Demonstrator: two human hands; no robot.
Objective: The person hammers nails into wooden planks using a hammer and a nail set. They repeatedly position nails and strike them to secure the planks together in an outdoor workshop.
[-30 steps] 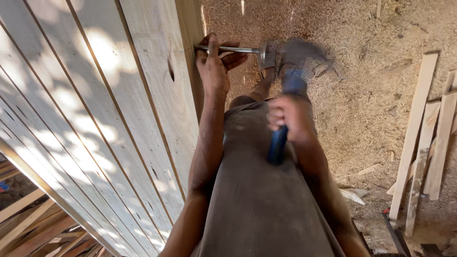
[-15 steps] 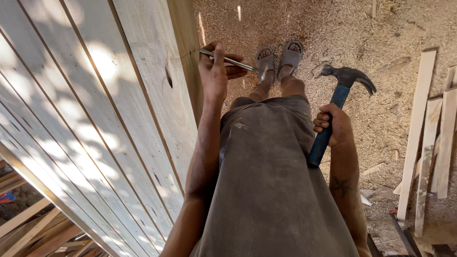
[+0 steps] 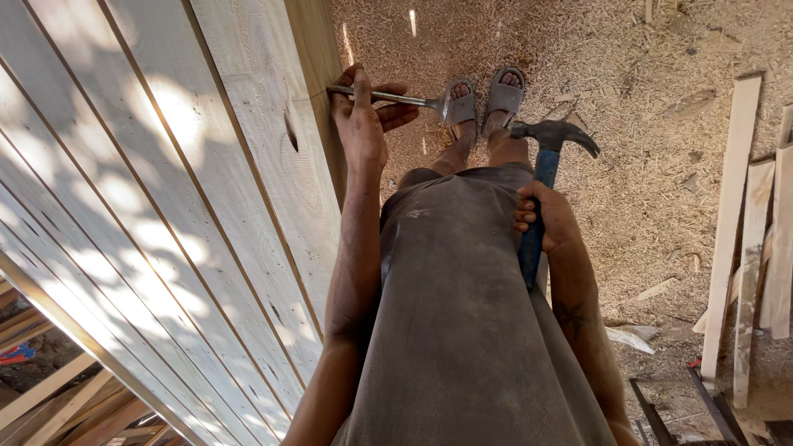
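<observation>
My left hand [image 3: 361, 120] grips a long steel nail [image 3: 405, 98] and holds its point against the edge of a pale wooden plank wall [image 3: 206, 206] on the left. The nail sticks out level to the right, its flat head over my grey sandals [image 3: 483, 95]. My right hand [image 3: 545, 219] is wrapped around the blue handle of a claw hammer [image 3: 547, 144]. The dark hammer head hangs to the right of the nail head, a short gap apart. My grey shorts fill the lower middle.
Sawdust and wood shavings cover the ground [image 3: 644, 124]. Several loose wooden slats [image 3: 743, 223] lie at the right edge. More timber pieces [image 3: 49, 396] show at the bottom left, below the wall's lower frame.
The hammer swung away from the nail to the right, then came back leftward and lower, closer to the nail head. My left hand kept holding the nail against the plank edge.
</observation>
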